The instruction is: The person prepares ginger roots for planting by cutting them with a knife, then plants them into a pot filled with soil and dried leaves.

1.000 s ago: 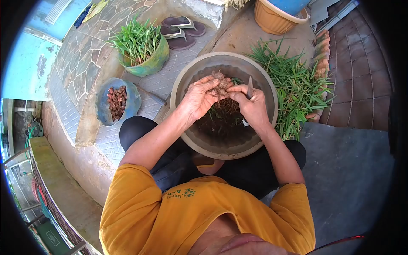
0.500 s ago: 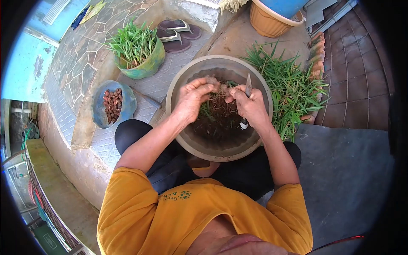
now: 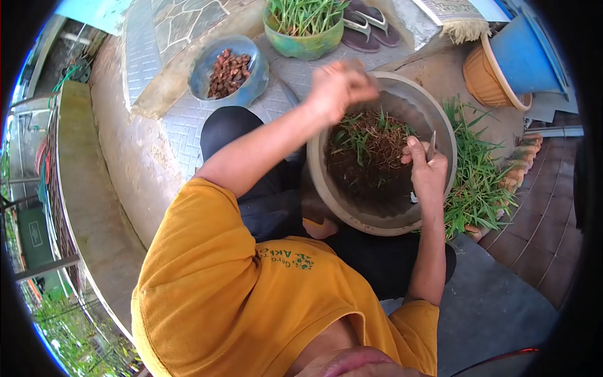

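Between my legs stands a wide grey-brown basin with dark soil and a tangle of brown roots with some green shoots. My left hand is raised over the basin's upper left rim, its fingers smeared by motion. Inside the right part of the basin, my right hand is closed around a knife, its blade pointing up and a white end showing below the fist. The thumb and forefinger of that hand are right at the edge of the roots.
A blue bowl of brown rhizomes sits on the step at left. Beyond it are a green bowl of cut stems and a pair of flip-flops. Leafy cuttings lie right of the basin, below an orange pot and blue bucket.
My left hand has left the roots and swung up and left to the basin rim. My right hand stays in the basin with the knife. The whole view has turned leftward.
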A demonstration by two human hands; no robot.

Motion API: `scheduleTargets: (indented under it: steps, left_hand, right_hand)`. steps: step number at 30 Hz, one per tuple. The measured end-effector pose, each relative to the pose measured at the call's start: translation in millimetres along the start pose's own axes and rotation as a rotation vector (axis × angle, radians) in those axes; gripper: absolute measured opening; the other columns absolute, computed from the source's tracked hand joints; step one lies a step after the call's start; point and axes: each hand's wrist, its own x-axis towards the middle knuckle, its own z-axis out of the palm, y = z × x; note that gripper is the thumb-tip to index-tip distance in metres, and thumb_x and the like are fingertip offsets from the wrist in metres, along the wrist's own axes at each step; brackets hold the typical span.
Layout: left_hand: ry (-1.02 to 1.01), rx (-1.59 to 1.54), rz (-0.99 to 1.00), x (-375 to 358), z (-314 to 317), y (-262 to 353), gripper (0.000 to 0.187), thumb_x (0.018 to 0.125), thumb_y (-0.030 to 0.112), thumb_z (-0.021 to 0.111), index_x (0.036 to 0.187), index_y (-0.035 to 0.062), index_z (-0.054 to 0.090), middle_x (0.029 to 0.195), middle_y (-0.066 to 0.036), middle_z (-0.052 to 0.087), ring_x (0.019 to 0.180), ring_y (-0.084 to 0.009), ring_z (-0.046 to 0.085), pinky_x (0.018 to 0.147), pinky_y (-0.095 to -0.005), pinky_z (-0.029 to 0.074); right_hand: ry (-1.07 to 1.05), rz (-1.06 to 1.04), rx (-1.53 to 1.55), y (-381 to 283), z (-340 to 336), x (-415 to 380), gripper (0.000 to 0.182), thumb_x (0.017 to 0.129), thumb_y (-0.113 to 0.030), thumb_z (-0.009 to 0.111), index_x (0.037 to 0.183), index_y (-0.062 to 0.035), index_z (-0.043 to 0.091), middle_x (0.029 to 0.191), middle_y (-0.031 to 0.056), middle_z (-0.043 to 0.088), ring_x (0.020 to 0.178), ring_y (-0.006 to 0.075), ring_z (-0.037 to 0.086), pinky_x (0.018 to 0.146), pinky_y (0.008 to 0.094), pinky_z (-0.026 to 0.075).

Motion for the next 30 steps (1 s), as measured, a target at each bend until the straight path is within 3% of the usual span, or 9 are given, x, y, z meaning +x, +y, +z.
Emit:
scheduleTargets:
  steps: [4,6,9,11,13,15,20,23,30]
  left_hand:
    - [0.418,-0.158,0.440,33.2,-64.2,69.8,0.011,0.079,-0.014,0.055,0.089,-0.0099,0.056,0.108,-0.023,0.058,0.092,-0.0342,0.065,0.084,-0.0415,0.061]
    - [0.606,-0.286,0.570,49.0,-108.8,93.3,0.041,0.082,-0.004,0.060,0.118,-0.0055,0.042,0.120,-0.019,0.049,0.101,-0.0335,0.057,0.086,-0.0459,0.057]
    - [0.711,-0.212,0.267,46.7,-123.8,77.3,0.047,0.082,0.002,0.062,0.125,0.0030,0.044,0.127,-0.017,0.042,0.109,-0.0320,0.049,0.087,-0.0531,0.053]
    - [0.472,0.140,0.255,35.9,-100.4,28.2,0.027,0.089,0.009,0.058,0.116,0.0034,0.059,0.108,-0.019,0.061,0.098,-0.0297,0.061,0.091,-0.0464,0.052]
    - [0.064,0.466,0.277,-4.7,-48.3,-17.7,0.021,0.090,0.013,0.060,0.107,0.0022,0.066,0.111,-0.020,0.063,0.105,-0.0294,0.062,0.090,-0.0415,0.052]
    - [-0.347,0.955,0.041,-27.0,-11.6,-57.6,0.023,0.086,0.019,0.066,0.102,0.0033,0.070,0.117,-0.019,0.062,0.109,-0.0310,0.060,0.091,-0.0442,0.051]
    - [-1.398,2.195,0.768,-30.3,3.7,-187.9,0.061,0.073,0.030,0.073,0.129,0.0137,0.057,0.142,-0.013,0.045,0.134,-0.0308,0.039,0.108,-0.0500,0.033]
    - [-1.710,2.393,0.650,-4.9,-4.0,-265.1,0.078,0.067,0.037,0.077,0.138,0.0205,0.049,0.155,-0.012,0.020,0.143,-0.0395,0.010,0.103,-0.0718,0.022]
    - [-2.073,2.465,0.537,47.5,-27.2,-308.7,0.055,0.066,0.030,0.076,0.117,0.0158,0.060,0.126,-0.012,0.045,0.122,-0.0382,0.036,0.098,-0.0592,0.033]
  right_hand:
    - [0.040,0.033,-0.142,-3.9,-6.5,-0.6,0.034,0.092,-0.027,0.060,0.076,0.0026,0.065,0.063,0.0052,0.060,0.061,0.0119,0.056,0.060,0.0286,0.043]
    - [0.016,-0.063,-0.198,-3.3,-9.1,6.8,0.034,0.090,-0.027,0.060,0.072,0.0018,0.063,0.062,0.0069,0.060,0.060,0.0133,0.056,0.060,0.0307,0.043]
    - [-0.027,-0.130,-0.307,28.6,-24.8,22.9,0.033,0.085,-0.025,0.060,0.068,0.0021,0.059,0.061,0.0127,0.058,0.058,0.0195,0.056,0.061,0.0351,0.043]
    - [0.146,-0.139,-0.460,26.0,-30.4,28.7,0.030,0.082,-0.023,0.058,0.071,0.0044,0.059,0.064,0.0220,0.057,0.062,0.0354,0.058,0.062,0.0428,0.045]
    - [0.217,-0.113,-0.453,21.3,-40.3,31.6,0.024,0.082,-0.020,0.064,0.069,-0.0007,0.061,0.064,0.0070,0.061,0.065,0.0151,0.057,0.062,0.0322,0.044]
    - [0.224,0.066,-0.367,-38.5,-42.2,17.7,0.016,0.080,-0.004,0.057,0.079,0.0105,0.063,0.077,0.0279,0.063,0.075,0.0401,0.065,0.067,0.0457,0.050]
    - [0.414,-0.152,-0.510,-23.3,-50.4,18.4,0.019,0.081,-0.005,0.056,0.075,0.0121,0.062,0.069,0.0283,0.061,0.069,0.0405,0.065,0.064,0.0470,0.049]
    - [0.497,-0.213,-0.570,-5.4,-75.4,20.9,0.019,0.081,-0.005,0.056,0.075,0.0122,0.061,0.067,0.0282,0.060,0.068,0.0403,0.065,0.064,0.0471,0.049]
    - [0.596,0.083,-0.609,93.3,-142.7,-40.9,0.019,0.081,-0.006,0.056,0.075,0.0116,0.061,0.067,0.0274,0.061,0.068,0.0392,0.065,0.064,0.0465,0.049]
